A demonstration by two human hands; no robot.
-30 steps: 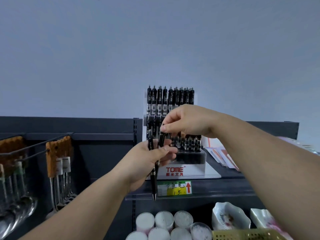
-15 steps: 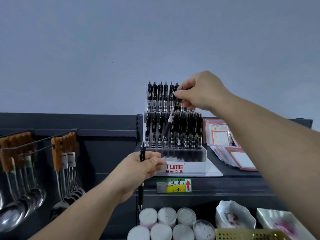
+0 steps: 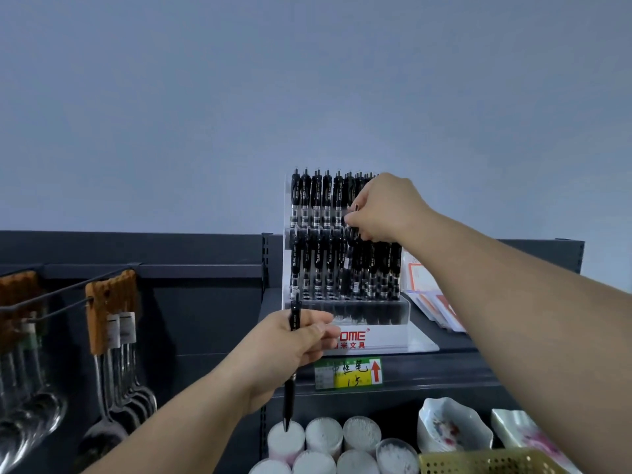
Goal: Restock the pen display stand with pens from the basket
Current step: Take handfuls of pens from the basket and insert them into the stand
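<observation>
A clear tiered pen display stand (image 3: 372, 336) with a red logo sits on the top shelf, its rows filled with black pens. My right hand (image 3: 383, 208) is up at the stand's right side and pinches the top of a black pen (image 3: 349, 258) that stands in the middle row. My left hand (image 3: 290, 340) is lower, in front of the stand's left corner, and grips another black pen (image 3: 290, 395) upright, tip down. A corner of the yellow perforated basket (image 3: 478, 463) shows at the bottom right.
A yellow price tag (image 3: 349, 372) hangs on the shelf edge. Below are round white tubs (image 3: 323, 436) and patterned dishes (image 3: 451, 427). Metal ladles with wooden handles (image 3: 113, 336) hang at left. Card packs (image 3: 431, 295) lie right of the stand.
My right hand has lowered its pen from above the top row into the stand's middle row. My left hand keeps gripping its pen and has barely moved.
</observation>
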